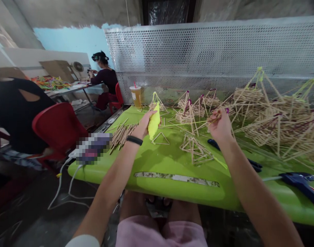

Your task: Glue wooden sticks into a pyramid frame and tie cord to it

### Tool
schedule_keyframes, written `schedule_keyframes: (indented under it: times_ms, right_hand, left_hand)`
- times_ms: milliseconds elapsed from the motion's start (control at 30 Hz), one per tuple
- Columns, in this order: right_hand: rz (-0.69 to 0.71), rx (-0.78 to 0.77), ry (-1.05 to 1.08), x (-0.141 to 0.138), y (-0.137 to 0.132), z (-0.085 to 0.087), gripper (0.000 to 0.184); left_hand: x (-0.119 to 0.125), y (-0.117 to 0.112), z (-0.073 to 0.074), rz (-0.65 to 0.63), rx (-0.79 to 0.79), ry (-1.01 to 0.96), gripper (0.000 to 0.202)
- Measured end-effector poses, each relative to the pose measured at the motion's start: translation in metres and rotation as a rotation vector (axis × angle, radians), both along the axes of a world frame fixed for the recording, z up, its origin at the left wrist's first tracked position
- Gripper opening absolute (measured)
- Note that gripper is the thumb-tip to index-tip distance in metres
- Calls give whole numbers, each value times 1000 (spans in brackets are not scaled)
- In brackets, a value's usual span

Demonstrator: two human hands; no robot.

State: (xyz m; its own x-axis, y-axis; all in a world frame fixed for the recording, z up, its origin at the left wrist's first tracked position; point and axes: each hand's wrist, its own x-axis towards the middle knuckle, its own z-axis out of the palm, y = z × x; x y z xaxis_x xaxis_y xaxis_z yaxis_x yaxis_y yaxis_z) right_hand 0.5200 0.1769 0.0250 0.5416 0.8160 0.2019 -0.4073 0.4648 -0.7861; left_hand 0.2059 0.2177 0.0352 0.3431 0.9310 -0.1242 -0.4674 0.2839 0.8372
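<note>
My left hand (143,124) is closed around a yellow bundle (154,120) held upright over the green table (172,164). A black band sits on that wrist. My right hand (220,125) is closed on a few thin wooden sticks (214,118), raised above the table. Between the hands lie a single stick triangle (160,138) and a small stick pyramid frame (195,149). A loose pile of sticks (121,133) lies left of my left hand.
Several finished stick pyramids (272,116) are heaped at the right and back against a perforated metal screen (198,58). A drink cup (136,96), a blue glue gun (299,181), a power strip, red chairs (58,125), and a seated person (105,80) at another table.
</note>
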Motion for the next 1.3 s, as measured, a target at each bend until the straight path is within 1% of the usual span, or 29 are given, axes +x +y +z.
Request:
schedule_keyframes:
  times_ms: [67,133,200,267,333,400,500,533,600,667,733,833,933,1000,1067,1167,1233,1300]
  right_hand:
    - [100,-26,-184,-22,-6,-9,32]
    - [195,-114,-392,-47,-12,-19,40]
    - [275,-209,-633,-69,-19,-29,44]
    - [349,-212,-851,-84,-24,-36,42]
    - [395,-139,-966,-92,-28,-39,39]
    - [419,-94,-1038,-94,-32,-37,41]
    - [427,-130,-1177,-95,-37,-35,50]
    - [421,-131,-1223,-96,-38,-35,49]
    - [393,-88,-1287,-100,-39,-38,40]
    - [370,-19,-1313,-103,-38,-41,35]
    - [359,14,-1322,-105,-37,-44,42]
    - [320,-15,-1332,-103,-37,-42,47]
    - [234,-55,-1300,-97,-38,-37,50]
    - [187,-71,-1261,-93,-37,-35,51]
    - [174,-86,-1177,-90,-34,-35,55]
    - [150,-115,-954,-85,-26,-35,64]
    - [108,-137,-827,-80,-20,-35,66]
    - [63,-151,-743,-75,-17,-33,64]
  left_hand:
    - [8,-6,-1,-32,16,22,35]
    - [16,-12,-2,-82,37,44,35]
    - [23,-18,-4,-142,59,58,35]
    - [27,-22,-4,-200,74,68,35]
    - [28,-25,-4,-242,84,71,32]
    - [26,-27,-2,-256,98,56,29]
    - [24,-31,2,-252,109,24,29]
    - [24,-33,4,-246,103,18,30]
    - [24,-36,5,-234,74,16,31]
    - [26,-38,6,-224,35,20,31]
    - [27,-39,6,-221,7,22,32]
    - [26,-37,6,-200,25,4,37]
    - [24,-32,4,-145,55,-23,41]
    - [23,-27,3,-114,36,-25,44]
    - [21,-21,1,-107,6,-30,48]
    - [20,-15,-1,-123,-14,-65,51]
    - [19,-11,-2,-121,-5,-84,47]
    - [18,-9,-4,-109,14,-89,41]
